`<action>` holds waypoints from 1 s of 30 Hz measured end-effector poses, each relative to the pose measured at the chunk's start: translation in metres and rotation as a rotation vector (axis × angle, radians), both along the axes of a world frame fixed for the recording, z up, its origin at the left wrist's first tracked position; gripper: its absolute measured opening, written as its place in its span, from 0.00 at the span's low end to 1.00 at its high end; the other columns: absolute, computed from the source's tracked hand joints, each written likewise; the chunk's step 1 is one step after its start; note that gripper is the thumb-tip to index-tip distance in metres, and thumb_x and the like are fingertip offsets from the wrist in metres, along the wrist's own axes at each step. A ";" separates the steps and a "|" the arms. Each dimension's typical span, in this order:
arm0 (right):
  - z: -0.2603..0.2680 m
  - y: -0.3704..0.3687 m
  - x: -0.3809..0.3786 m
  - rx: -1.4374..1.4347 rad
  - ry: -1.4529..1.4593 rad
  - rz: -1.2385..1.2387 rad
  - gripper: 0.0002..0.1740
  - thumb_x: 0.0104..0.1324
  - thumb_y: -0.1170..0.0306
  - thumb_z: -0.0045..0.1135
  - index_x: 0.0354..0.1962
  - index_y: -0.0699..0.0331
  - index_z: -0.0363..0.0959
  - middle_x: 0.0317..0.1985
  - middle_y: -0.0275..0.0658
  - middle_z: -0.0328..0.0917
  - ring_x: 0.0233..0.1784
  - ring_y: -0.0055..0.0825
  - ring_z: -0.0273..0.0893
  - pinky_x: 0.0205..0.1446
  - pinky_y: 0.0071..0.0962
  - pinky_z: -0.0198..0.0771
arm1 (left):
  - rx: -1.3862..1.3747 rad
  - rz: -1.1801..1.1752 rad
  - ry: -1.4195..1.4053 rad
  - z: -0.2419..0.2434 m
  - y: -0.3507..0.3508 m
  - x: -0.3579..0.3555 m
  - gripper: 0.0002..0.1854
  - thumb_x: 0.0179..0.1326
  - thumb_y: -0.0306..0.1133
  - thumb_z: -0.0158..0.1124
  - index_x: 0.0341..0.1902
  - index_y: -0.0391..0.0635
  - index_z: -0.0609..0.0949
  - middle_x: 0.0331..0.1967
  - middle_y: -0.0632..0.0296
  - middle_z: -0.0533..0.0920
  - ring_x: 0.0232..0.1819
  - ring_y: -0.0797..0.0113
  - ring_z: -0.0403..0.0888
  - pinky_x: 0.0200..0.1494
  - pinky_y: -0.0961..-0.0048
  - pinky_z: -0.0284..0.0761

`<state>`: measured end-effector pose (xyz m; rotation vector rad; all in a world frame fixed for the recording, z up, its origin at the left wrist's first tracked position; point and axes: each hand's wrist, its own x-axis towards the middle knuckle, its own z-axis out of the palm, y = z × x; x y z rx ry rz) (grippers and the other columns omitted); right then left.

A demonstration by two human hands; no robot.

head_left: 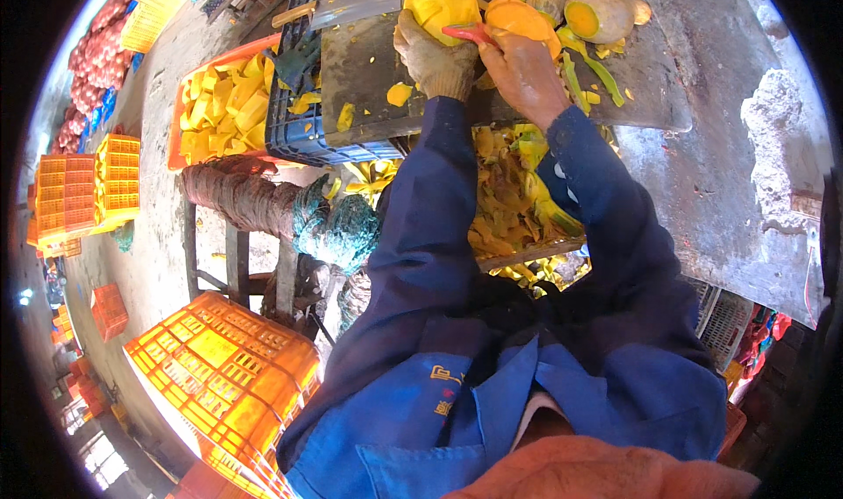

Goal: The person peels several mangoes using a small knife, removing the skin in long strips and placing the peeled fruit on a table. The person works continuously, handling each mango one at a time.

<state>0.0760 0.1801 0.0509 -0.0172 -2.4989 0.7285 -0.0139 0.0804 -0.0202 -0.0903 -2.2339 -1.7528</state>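
My left hand point(431, 54), in a knit work glove, grips the underside of a peeled yellow squash point(435, 1) at the top of the view. My bare right hand point(523, 71) is closed around a red-handled tool point(469, 33) that reaches across to the squash; its working end cannot be made out. Just beyond the right hand's fingers lies a peeled orange squash piece point(523, 19). Unpeeled butternut-type squash, one with a cut face point(602, 17), rest farther right. Green peel strips point(599, 77) and yellow scraps lie on the dark board point(369, 71) under the hands.
A cleaver point(355, 6) lies at the board's far left. Beside it stand a blue crate point(296, 130) with a dark glove on it and an orange crate of yellow squash chunks point(227, 103). Peelings point(500, 202) fill the space below the board. An orange crate point(224, 360) sits lower left.
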 end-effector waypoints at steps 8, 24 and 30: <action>0.013 0.003 0.034 -0.873 -0.305 -0.091 0.29 0.79 0.61 0.51 0.70 0.70 0.65 0.35 0.35 0.80 0.22 0.13 0.69 0.22 0.17 0.62 | 1.023 -0.186 -0.345 0.003 -0.042 0.016 0.25 0.61 0.25 0.72 0.62 0.38 0.79 0.47 0.56 0.85 0.43 0.66 0.84 0.45 0.72 0.81; 0.008 0.034 -0.017 0.141 0.327 0.017 0.24 0.75 0.61 0.53 0.58 0.71 0.78 0.38 0.58 0.85 0.39 0.50 0.86 0.44 0.41 0.80 | -0.090 -0.081 -0.131 0.028 -0.003 0.001 0.51 0.46 0.28 0.85 0.74 0.41 0.66 0.67 0.45 0.76 0.65 0.52 0.79 0.64 0.64 0.79; 0.026 0.042 -0.096 -0.112 0.081 0.141 0.18 0.73 0.59 0.51 0.46 0.60 0.84 0.43 0.50 0.85 0.51 0.47 0.82 0.55 0.41 0.73 | 0.162 -0.203 -0.097 -0.002 -0.001 -0.012 0.52 0.41 0.33 0.87 0.72 0.41 0.69 0.65 0.43 0.77 0.64 0.43 0.79 0.67 0.56 0.76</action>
